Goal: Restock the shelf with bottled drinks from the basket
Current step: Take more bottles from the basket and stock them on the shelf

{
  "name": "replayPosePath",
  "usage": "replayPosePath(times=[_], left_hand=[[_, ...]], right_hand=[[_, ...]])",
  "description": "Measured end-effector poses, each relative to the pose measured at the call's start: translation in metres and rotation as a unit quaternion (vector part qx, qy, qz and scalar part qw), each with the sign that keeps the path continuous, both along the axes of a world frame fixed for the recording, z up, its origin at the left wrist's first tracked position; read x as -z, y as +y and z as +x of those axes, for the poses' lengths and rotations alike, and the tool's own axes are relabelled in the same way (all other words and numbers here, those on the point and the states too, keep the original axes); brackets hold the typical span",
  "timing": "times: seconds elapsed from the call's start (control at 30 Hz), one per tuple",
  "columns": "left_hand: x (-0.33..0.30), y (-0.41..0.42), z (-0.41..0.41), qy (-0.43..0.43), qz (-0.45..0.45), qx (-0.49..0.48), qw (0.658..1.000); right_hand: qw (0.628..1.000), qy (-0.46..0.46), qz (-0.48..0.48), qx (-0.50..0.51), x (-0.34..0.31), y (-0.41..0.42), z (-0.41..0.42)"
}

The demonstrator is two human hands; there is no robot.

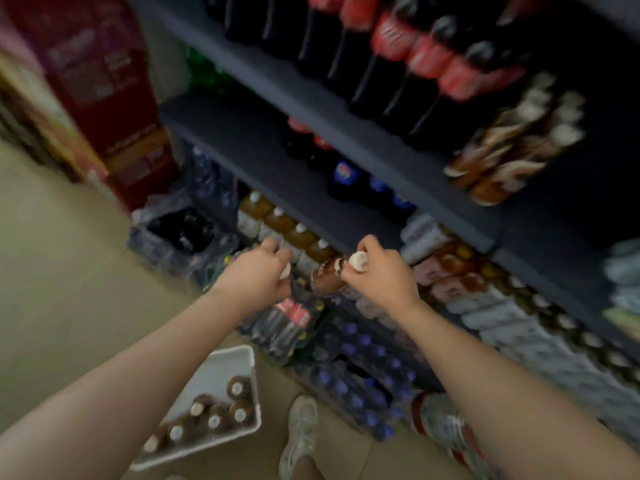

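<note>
Both hands at shelf point(346, 216) | my right hand point(377, 271) grasps brown bottle point(329, 271) by cap — tilted to slot in | left hand point(266, 268) clenched on white-capped bottle point(285, 271) | basket point(221, 375) below shelf — part full

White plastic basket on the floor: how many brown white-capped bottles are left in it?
7 brown white-capped bottles show in the white plastic basket: four clustered near its right wall, three toward the near-left corner. Blur and the forearm may hide more.

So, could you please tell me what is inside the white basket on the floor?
The white basket holds about seven brown bottles with white caps, standing upright at its near end. The left forearm hides the basket's near-left corner, so more may sit there.
</note>
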State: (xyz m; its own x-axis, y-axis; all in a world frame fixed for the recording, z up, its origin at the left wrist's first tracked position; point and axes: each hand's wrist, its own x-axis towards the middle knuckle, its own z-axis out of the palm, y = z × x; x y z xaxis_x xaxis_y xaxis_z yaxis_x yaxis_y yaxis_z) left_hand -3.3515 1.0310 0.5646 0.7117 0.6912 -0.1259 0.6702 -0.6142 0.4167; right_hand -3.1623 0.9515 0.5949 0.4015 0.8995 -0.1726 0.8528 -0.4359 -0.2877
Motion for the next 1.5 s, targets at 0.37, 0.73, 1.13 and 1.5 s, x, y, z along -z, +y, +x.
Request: replayPosePath(times=[0.37, 0.73, 1.13, 1.5], left_hand=[[-0.139, -0.028, 0.165, -0.101, 0.056, 0.092, 0.989], [-0.184, 0.013, 0.276, -0.135, 0.098, 0.031, 0.986], [-0.172, 0.026, 0.305, -0.116, 0.051, 0.071, 0.989], [-0.157, -0.030, 0.357, -0.191, 0.051, 0.112, 0.974]], right_hand=[[0.959, -0.043, 0.167, 0.226, -0.124, -0.073, 0.144], [0.959, 0.008, 0.223, 0.174, -0.143, -0.027, 0.223], [0.975, 0.001, 0.148, 0.167, -0.142, -0.012, 0.262], [0.920, 0.134, 0.228, 0.290, -0.145, 0.004, 0.331]])
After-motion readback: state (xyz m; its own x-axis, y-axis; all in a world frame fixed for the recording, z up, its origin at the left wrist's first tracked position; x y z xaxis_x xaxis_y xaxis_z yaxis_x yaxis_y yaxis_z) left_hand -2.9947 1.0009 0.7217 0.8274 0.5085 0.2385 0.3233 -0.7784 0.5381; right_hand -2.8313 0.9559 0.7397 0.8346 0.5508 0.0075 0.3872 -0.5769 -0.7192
